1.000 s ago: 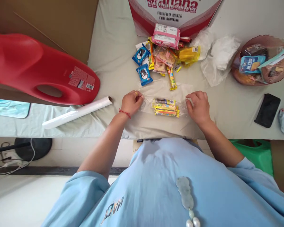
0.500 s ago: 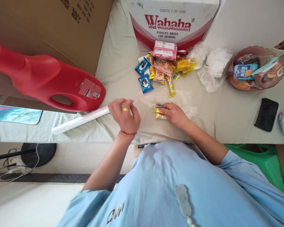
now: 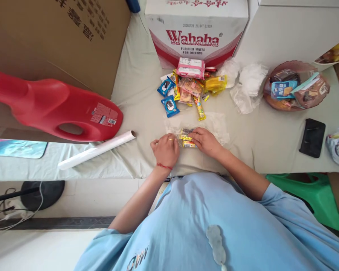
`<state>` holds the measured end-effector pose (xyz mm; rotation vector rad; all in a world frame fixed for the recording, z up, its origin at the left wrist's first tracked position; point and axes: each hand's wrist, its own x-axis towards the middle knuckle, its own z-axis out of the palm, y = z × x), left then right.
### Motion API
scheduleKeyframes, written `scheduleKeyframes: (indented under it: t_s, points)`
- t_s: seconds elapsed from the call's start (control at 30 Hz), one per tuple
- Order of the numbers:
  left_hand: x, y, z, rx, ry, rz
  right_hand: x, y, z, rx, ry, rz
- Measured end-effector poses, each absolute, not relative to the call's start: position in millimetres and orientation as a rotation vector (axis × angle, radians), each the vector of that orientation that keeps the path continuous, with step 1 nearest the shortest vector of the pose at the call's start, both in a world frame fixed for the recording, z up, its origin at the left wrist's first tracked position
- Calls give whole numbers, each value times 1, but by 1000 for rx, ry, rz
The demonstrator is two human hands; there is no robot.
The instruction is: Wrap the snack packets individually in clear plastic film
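A small stack of yellow snack bars (image 3: 185, 138) lies on a sheet of clear plastic wrap (image 3: 217, 124) near the table's front edge. My right hand (image 3: 205, 141) rests on top of the bars, fingers curled over them. My left hand (image 3: 166, 149) sits just left of the stack with its fingers closed at the wrap's left end; a ring and a red wrist string show. Behind them is a pile of snack packets (image 3: 188, 88), among them two blue cookie packs (image 3: 169, 105).
A red jug (image 3: 53, 107) lies on its side at the left, with a roll of plastic wrap (image 3: 97, 149) beside it. A Wahaha carton (image 3: 197, 32) stands at the back. Crumpled plastic (image 3: 248, 86), a bowl of snacks (image 3: 296, 90) and a black phone (image 3: 312, 137) are at the right.
My hands were apart at the two ends of the wrap. The right hand moved onto the bars; the left lifted away towards the roll, then came back to the stack's left side.
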<state>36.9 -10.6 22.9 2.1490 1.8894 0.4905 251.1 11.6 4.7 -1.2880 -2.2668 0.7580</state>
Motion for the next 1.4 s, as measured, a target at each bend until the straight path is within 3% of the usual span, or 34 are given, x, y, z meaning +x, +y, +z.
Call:
scheduleKeyframes:
  t_s: [0.23,0.37,0.53,0.7,1.0,1.17,1.4]
  points:
    - [41,-33,21,2318,1860,719,249,11,4,-1304,-2207,779]
    - [59,-33,19,2389,1508,600,249,10,9,-1314,-2213,801]
    - [60,-23,11,2299,1595,517,259,27,30,-1438,-2228,909]
    - [54,-30,1,2334,1591,541,268,72,47,-1992,-1996,517]
    - [56,-29,-5,2365,1586,574,307,130,54,-2279,-2184,415]
    - [55,-30,-8,2390,1579,581,305,119,69,-2146,-2191,238]
    - [54,-29,-9,2423,1588,592,252,105,43,-1780,-2498,400]
